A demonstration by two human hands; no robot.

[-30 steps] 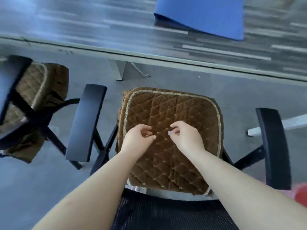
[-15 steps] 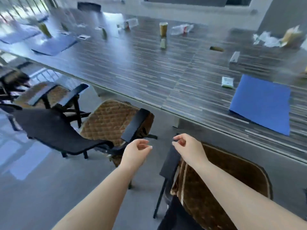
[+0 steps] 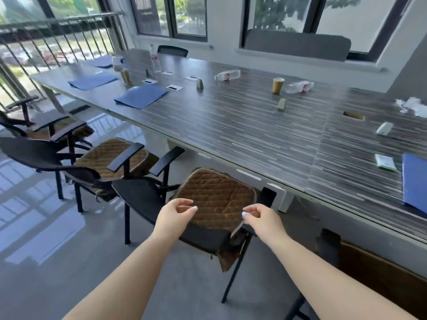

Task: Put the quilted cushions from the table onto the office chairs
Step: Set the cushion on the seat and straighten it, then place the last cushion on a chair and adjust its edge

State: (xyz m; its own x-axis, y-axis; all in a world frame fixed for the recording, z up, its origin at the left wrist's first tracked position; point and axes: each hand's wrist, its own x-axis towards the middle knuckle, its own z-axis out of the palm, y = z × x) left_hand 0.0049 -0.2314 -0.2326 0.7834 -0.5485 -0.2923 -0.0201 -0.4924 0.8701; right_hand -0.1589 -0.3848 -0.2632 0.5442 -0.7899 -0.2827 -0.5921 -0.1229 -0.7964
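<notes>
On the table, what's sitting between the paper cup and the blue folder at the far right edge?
In the head view, between the paper cup and the blue folder lie a small upright card stand, a cutout in the tabletop, and two small white packets.

The bench point(image 3: 242, 125) has a glossy top with streaked dark wood grain. The nearest cushion point(image 3: 215, 197) is brown quilted cloth, soft and matt. The chair point(image 3: 143, 199) frames look like black matt metal, the floor point(image 3: 46, 227) grey and shiny, and the folders point(image 3: 141, 97) blue and matt
</notes>
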